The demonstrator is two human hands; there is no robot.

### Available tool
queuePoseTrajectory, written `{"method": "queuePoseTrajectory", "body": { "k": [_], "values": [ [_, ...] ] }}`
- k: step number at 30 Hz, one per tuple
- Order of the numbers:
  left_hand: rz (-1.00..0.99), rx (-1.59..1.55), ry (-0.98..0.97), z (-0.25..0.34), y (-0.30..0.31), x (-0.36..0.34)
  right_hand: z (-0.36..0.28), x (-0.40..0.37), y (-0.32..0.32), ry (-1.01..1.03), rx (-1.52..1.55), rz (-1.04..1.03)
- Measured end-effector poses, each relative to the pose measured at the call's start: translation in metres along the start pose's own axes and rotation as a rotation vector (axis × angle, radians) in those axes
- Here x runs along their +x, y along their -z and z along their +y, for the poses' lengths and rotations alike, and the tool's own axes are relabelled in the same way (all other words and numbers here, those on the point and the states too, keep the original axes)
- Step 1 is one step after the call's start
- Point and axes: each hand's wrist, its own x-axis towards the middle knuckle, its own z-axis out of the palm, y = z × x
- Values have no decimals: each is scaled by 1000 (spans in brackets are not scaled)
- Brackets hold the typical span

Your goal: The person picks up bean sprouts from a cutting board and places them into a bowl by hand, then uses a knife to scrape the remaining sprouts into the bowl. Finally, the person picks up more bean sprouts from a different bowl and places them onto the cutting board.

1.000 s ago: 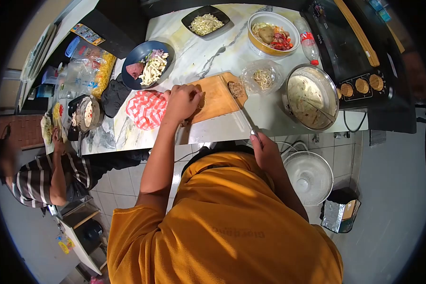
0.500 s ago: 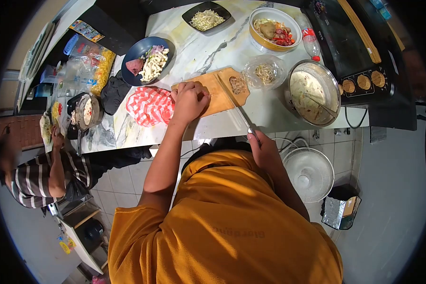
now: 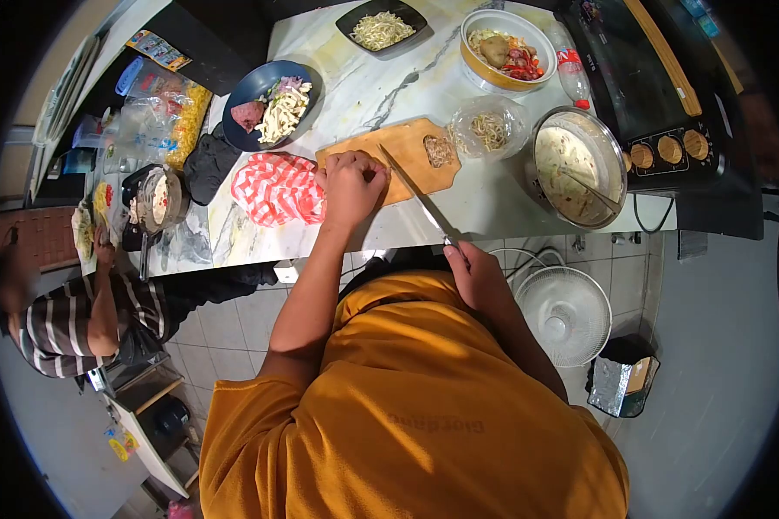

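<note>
My right hand [image 3: 476, 270] is wrapped round the handle of a knife [image 3: 422, 203], its blade slanting up and left over a wooden cutting board [image 3: 398, 137]. My left hand [image 3: 352, 186] rests on the board's left part with its fingers curled and bunched. Whatever lies under those fingers is hidden. The knife tip is just right of the left hand, apart from it. Beside my left wrist is a red-and-white checked bundle [image 3: 273, 190]. A clear plastic bag of bean sprouts [image 3: 491, 131] sits at the board's right end.
Behind the board stand a dark plate [image 3: 235, 138] of chopped food, a black bowl [image 3: 415, 39] of sprouts and a white-and-yellow bowl [image 3: 472, 65] with a potato. A metal pot [image 3: 537, 186] and a bottle [image 3: 571, 73] are right. Another person [image 3: 86, 324] works at left beside a pan [image 3: 175, 208].
The knife's tip has shifted left, closer to my left hand, and my right hand has moved slightly left and down. My left hand stays on the board.
</note>
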Motion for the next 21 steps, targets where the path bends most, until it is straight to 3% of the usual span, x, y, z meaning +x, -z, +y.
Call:
{"method": "queuePoseTrajectory", "body": {
  "k": [12, 19, 21],
  "values": [
    [-17, 30, -36, 4, 4, 2, -3, 5, -7, 113, -169, 124],
    [-2, -25, -18, -12, 3, 11, -6, -9, 13, -30, -168, 160],
    [-19, -195, -24, -16, 4, 26, -3, -9, 17, -26, -164, 183]
  ]
}}
